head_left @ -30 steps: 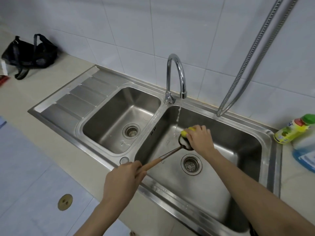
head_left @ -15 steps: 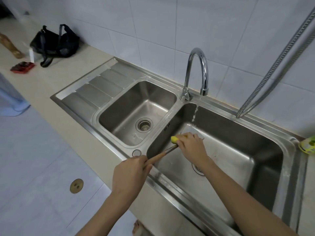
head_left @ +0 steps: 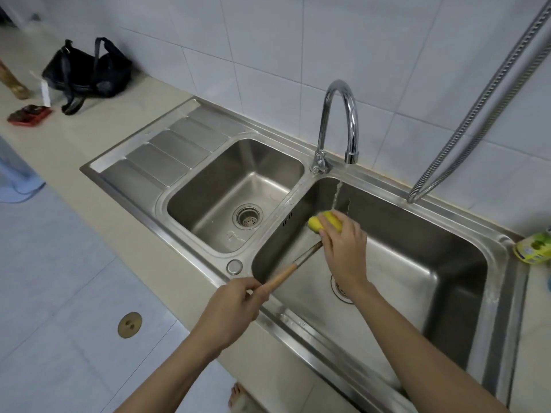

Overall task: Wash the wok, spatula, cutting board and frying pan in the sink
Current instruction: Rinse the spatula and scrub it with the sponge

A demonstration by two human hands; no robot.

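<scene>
My left hand (head_left: pixel 232 305) grips the wooden handle of the spatula (head_left: pixel 293 265), whose metal shaft reaches into the right basin of the steel sink (head_left: pixel 504 308). The spatula's blade is hidden behind my right hand (head_left: pixel 346 251). That hand holds a yellow sponge (head_left: pixel 323 222) against the blade end, under a thin stream of water from the curved tap (head_left: pixel 343 120). No wok, cutting board or frying pan shows in view.
The left basin (head_left: pixel 220 189) holds only its drain, with a ribbed draining board (head_left: pixel 167 150) beside it. A black bag (head_left: pixel 86 73) and a small red item (head_left: pixel 29 114) lie on the counter far left. A green-yellow detergent bottle (head_left: pixel 535 247) stands at right. A metal hose (head_left: pixel 483 108) hangs down the wall.
The view has swung left and closer. My right hand with the sponge has shifted along the spatula's head and now covers it; the blade showed a second ago. The left hand keeps its hold.
</scene>
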